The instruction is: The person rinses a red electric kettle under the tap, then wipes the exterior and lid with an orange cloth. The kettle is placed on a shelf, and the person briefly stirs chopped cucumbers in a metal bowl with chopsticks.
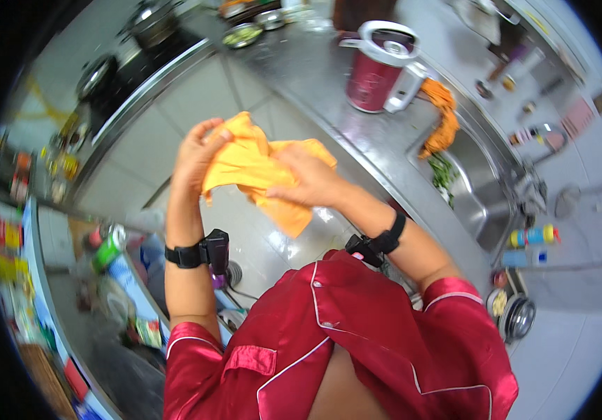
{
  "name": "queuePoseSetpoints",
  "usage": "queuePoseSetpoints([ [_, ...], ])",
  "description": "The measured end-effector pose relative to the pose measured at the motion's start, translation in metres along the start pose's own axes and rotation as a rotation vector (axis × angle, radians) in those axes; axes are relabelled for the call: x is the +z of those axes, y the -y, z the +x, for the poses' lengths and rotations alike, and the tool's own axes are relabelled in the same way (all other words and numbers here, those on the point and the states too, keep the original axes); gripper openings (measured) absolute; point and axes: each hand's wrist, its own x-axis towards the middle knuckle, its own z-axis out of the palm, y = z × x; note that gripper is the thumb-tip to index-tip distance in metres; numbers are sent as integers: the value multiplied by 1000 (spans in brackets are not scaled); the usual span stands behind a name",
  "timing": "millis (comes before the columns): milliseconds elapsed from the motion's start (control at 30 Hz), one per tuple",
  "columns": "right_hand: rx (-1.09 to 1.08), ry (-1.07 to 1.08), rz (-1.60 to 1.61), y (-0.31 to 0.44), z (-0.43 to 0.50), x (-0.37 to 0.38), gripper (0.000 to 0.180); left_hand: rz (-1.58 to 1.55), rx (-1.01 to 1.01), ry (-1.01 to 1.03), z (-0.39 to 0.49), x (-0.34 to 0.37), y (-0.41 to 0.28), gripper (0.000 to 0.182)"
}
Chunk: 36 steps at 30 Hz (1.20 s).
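Observation:
A yellow-orange cloth (pixel 251 168) is stretched between my two hands, above the tiled floor and in front of the steel counter. My left hand (pixel 198 152) grips its left end, the thumb lying over the fabric. On the cloth's right part lies my right hand (pixel 306 176), slightly blurred, with its thumb and fingers on the folds; part of the cloth hangs below it. Both hands are in mid-air. A darker orange cloth (pixel 440 121) drapes over the edge of the sink at the right.
The steel counter (pixel 327 105) bears a dark red jug with a white lid (pixel 377 68). Green leaves (pixel 441 176) lie in the sink (pixel 482 184). Pots (pixel 154 23) stand on a stove at the upper left. Shelves with bottles and packets (pixel 38 252) line the left side.

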Motion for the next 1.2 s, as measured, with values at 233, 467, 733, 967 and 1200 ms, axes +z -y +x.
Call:
queuePoseSetpoints([
  [233,432,481,2216,-59,-20,-54,43,-699,-194,520,39,92,8,31],
  [467,374,-188,1492,-95,-24,-59,38,-347,-94,668,62,180,36,62],
  [733,158,-591,1647,-167,-51,-115,41,121,143,493,118,219,48,62],
  [967,54,-922,49,-219,26,-124,41,219,477,174,212,230,9,39],
  [1200,137,-570,-983,-246,94,-147,28,304,649,318,311,274,-26,37],
])
